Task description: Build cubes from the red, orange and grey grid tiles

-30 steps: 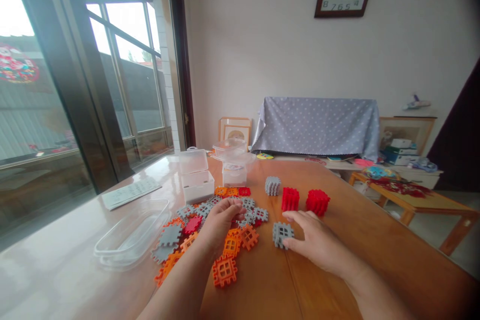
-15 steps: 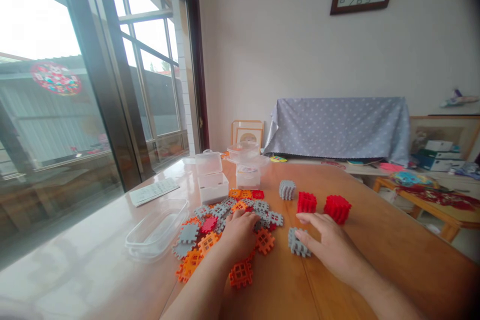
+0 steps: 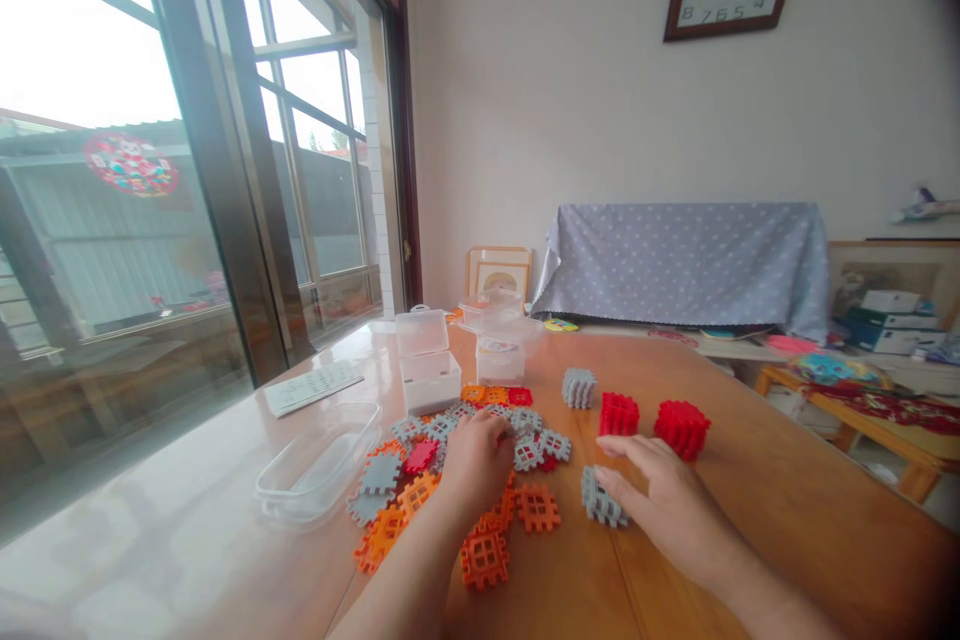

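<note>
My left hand (image 3: 480, 458) is over a pile of interlocking plastic tiles, its fingers curled down; what its fingertips hold, if anything, is hidden. Around it lie grey tiles (image 3: 382, 473), orange window-pattern tiles (image 3: 484, 558) and a red tile (image 3: 421, 456). Another orange tile (image 3: 538, 508) rests flat just right of the wrist. My right hand (image 3: 660, 485) has its thumb and fingers apart, the thumb at the edge of a grey tile stack (image 3: 602, 500). Beyond its fingertips stand a red stack (image 3: 619, 414), a second red stack (image 3: 682, 430) and another grey stack (image 3: 579, 388).
A clear shallow container (image 3: 319, 465) sits left of the pile. Behind the pile are an open-lidded clear box (image 3: 431, 382) and another clear box (image 3: 500, 361). A printed sheet (image 3: 313, 389) lies near the window side of the wooden table (image 3: 555, 590).
My left hand's fingers have curled in further over the pile. The orange tile beside its wrist has turned and lies slightly nearer. My right hand stays by the grey stack. The view has shifted slightly.
</note>
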Available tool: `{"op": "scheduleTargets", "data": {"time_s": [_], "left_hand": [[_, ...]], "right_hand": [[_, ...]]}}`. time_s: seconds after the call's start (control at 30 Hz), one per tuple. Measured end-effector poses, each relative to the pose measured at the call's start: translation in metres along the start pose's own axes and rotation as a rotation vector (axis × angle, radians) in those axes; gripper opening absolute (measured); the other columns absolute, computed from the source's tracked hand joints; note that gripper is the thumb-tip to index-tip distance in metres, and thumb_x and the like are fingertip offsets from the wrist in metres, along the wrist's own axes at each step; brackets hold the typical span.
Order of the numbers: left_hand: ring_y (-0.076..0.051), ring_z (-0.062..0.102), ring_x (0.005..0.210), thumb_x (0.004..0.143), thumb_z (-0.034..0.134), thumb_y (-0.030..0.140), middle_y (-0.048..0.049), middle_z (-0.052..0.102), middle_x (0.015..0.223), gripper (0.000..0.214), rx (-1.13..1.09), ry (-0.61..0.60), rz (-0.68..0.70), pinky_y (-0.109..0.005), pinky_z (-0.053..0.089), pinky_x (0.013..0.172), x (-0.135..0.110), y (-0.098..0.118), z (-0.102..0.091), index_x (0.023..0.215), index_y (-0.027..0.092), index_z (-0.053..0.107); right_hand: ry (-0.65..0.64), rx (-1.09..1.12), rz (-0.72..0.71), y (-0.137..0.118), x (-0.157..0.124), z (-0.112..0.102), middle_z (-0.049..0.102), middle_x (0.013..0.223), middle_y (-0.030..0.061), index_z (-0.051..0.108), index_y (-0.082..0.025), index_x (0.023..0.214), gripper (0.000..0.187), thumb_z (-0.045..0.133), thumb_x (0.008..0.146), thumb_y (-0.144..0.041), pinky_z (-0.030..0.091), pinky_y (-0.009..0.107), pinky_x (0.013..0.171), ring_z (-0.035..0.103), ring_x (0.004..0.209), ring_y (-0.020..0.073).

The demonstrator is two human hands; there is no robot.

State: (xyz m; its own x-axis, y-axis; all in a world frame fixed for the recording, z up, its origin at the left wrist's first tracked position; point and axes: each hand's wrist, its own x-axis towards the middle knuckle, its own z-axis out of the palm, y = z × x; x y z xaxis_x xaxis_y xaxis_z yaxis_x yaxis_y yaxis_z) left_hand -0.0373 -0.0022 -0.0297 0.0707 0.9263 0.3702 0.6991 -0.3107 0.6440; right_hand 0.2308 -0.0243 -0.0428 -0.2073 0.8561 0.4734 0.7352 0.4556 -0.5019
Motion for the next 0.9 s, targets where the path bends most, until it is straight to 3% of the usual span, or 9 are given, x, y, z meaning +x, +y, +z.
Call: {"op": "scheduleTargets", "data": {"time_s": [0.17, 0.23, 0.4, 0.57, 0.77, 0.9], "left_hand": [[-0.016, 0.058, 0.069, 0.075, 0.071, 0.039, -0.0019, 0.065, 0.075, 0.025, -0.799, -0.18, -0.207, -0.026, 0.039, 0.064, 0.0, 0.009, 0.006, 0.085, 0.019, 0.061], [-0.013, 0.058, 0.066, 0.071, 0.076, 0.035, -0.0016, 0.067, 0.077, 0.031, -0.961, -0.247, -0.273, -0.024, 0.038, 0.061, -0.004, 0.015, 0.009, 0.091, 0.018, 0.06], [-0.012, 0.059, 0.062, 0.069, 0.077, 0.029, -0.0026, 0.068, 0.075, 0.028, -1.051, -0.357, -0.341, -0.023, 0.039, 0.06, -0.012, 0.026, 0.017, 0.086, 0.016, 0.059], [-0.013, 0.061, 0.063, 0.069, 0.078, 0.027, -0.0033, 0.069, 0.076, 0.028, -1.059, -0.393, -0.338, -0.025, 0.041, 0.063, -0.015, 0.029, 0.022, 0.085, 0.016, 0.058], [-0.014, 0.063, 0.064, 0.068, 0.081, 0.031, -0.0029, 0.069, 0.077, 0.034, -1.076, -0.477, -0.309, -0.024, 0.038, 0.06, -0.018, 0.036, 0.02, 0.088, 0.017, 0.059], [-0.015, 0.064, 0.071, 0.07, 0.08, 0.034, -0.0037, 0.071, 0.083, 0.034, -1.034, -0.419, -0.325, -0.025, 0.041, 0.066, -0.017, 0.039, 0.015, 0.092, 0.017, 0.06]], "right_hand": [[0.01, 0.025, -0.011, -0.008, 0.0, 0.0, 0.068, 0.119, 0.0086, 0.064, -0.027, 0.119, 0.034, 0.057, 0.09, -0.043, 0.047, 0.046, 0.101, 0.058, 0.115, 0.0284], [0.006, 0.031, -0.022, -0.014, 0.0, 0.0, 0.067, 0.121, 0.008, 0.063, -0.027, 0.122, 0.036, 0.059, 0.089, -0.039, 0.048, 0.044, 0.101, 0.059, 0.116, 0.0276], [0.012, 0.03, -0.086, -0.026, -0.002, 0.001, 0.06, 0.132, 0.0071, 0.055, -0.029, 0.134, 0.051, 0.063, 0.084, -0.034, 0.045, 0.042, 0.106, 0.054, 0.124, 0.0269], [0.041, -0.006, -0.117, -0.026, -0.003, 0.002, 0.053, 0.14, 0.0071, 0.051, -0.03, 0.139, 0.061, 0.066, 0.08, -0.03, 0.042, 0.044, 0.111, 0.051, 0.128, 0.0279], [-0.013, -0.029, -0.18, -0.031, -0.002, -0.004, 0.061, 0.129, 0.0078, 0.057, -0.029, 0.133, 0.055, 0.065, 0.079, -0.024, 0.045, 0.044, 0.106, 0.055, 0.12, 0.028], [-0.032, -0.011, -0.103, -0.022, 0.0, -0.013, 0.063, 0.127, 0.0088, 0.058, -0.029, 0.132, 0.054, 0.066, 0.079, -0.025, 0.045, 0.046, 0.105, 0.056, 0.119, 0.0286]]}}
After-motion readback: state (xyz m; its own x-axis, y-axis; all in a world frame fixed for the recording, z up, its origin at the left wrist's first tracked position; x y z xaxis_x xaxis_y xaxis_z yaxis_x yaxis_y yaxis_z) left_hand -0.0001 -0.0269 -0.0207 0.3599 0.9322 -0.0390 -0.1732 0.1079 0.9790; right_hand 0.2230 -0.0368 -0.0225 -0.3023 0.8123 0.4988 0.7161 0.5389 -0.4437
